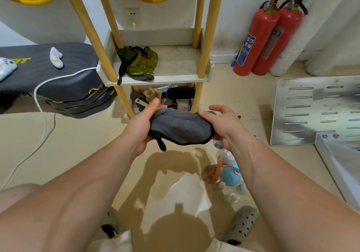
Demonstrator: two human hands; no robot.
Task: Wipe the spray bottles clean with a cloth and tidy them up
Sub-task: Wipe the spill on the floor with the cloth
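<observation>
At the far left a dark padded surface [58, 70] carries two small white objects, and a white cable [38, 94] hangs over its edge down to the beige floor [78, 144]. Beside it stands a shelf [155, 78] on yellow poles against the white wall. A green rag [143, 63] lies on its upper level and mixed small things fill the lower one.

In front of the shelf the left hand [139, 125] and the right hand [224, 124] hold a grey cloth [181, 127] between them. Each hand grips one end with the thumb on top.

The spray bottles [230, 174] stand together on the floor under the right forearm, which partly hides them. One is blue and round, the others small and pale. Further right, two red extinguishers [255, 37] lean in the wall corner, and a slotted metal plate [311, 111] lies on the floor.
</observation>
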